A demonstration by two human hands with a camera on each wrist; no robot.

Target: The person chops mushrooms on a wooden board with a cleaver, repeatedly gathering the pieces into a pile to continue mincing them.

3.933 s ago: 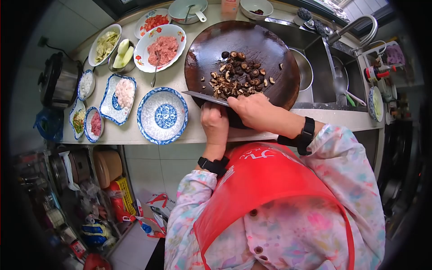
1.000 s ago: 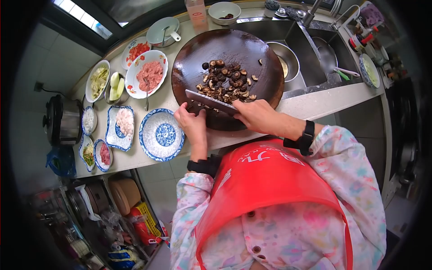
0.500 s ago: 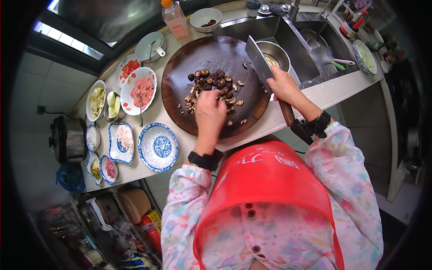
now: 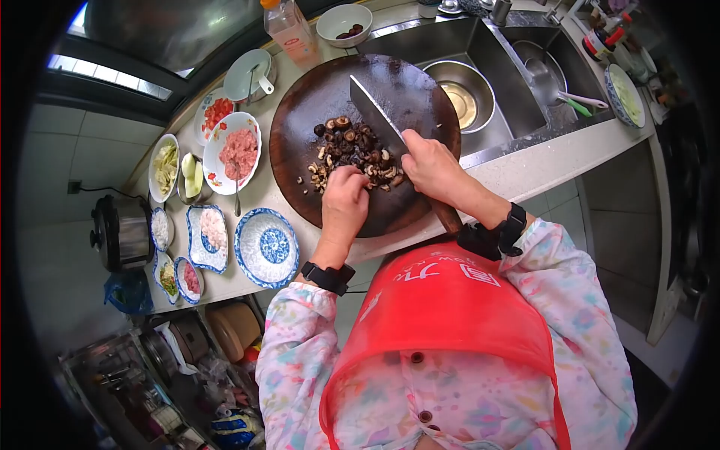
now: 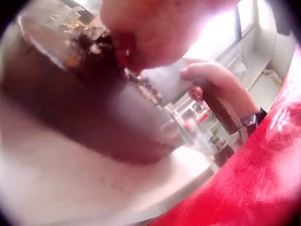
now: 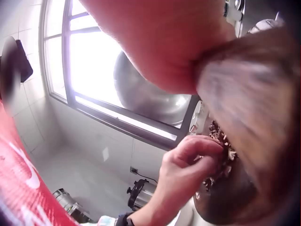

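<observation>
Chopped dark mushrooms (image 4: 358, 146) lie piled on a round wooden board (image 4: 300, 97). My right hand (image 4: 435, 169) grips a cleaver (image 4: 375, 111), whose blade slants over the right part of the pile and whose wooden handle points toward the apron. At the pile's near edge, my left hand (image 4: 345, 202) pinches at mushroom pieces with bent fingers. The right wrist view shows the left hand (image 6: 186, 165) with thumb and fingers curved into the mushrooms (image 6: 230, 153). Up close in the left wrist view, its fingers hide part of the pile.
Left of the board stand a blue-patterned bowl (image 4: 266, 248), a bowl of minced meat (image 4: 238, 154) and several smaller dishes. Behind it are a bottle (image 4: 292, 34) and a white bowl (image 4: 345, 25). A double sink (image 4: 484, 112) holding a metal pot (image 4: 463, 97) lies to the right.
The cleaver has swung from the board's right edge back over the mushrooms with my right hand. My left hand has drawn slightly toward the near side, off the middle of the pile.
</observation>
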